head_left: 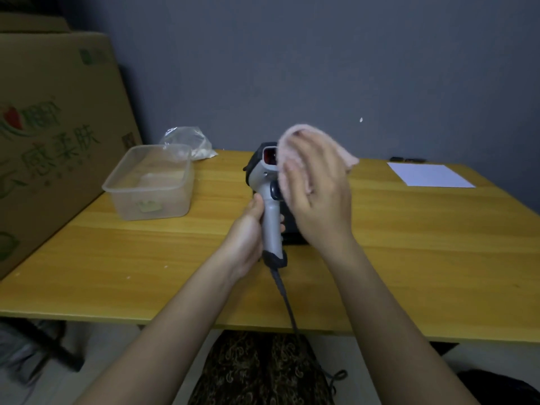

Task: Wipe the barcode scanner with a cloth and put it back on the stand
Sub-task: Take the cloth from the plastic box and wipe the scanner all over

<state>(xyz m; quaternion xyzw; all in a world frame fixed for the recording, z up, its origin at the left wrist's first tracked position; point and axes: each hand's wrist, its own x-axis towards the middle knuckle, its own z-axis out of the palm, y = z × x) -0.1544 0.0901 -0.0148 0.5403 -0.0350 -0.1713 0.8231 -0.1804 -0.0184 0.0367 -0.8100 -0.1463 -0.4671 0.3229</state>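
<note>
Far left, a printed cardboard box leans by the wooden table; beside it sit a clear plastic tub and a crumpled plastic bag. At centre, the left hand is clenched round the smooth grey handle of the barcode scanner, held above the table, long axis near upright, red window uppermost and facing the camera, cable trailing down. The right hand presses a soft pink cloth, gripped against its palm, to the scanner head's right side. The dark stand lies directly behind both hands, mostly hidden. Far right, a white sheet lies flat.
</note>
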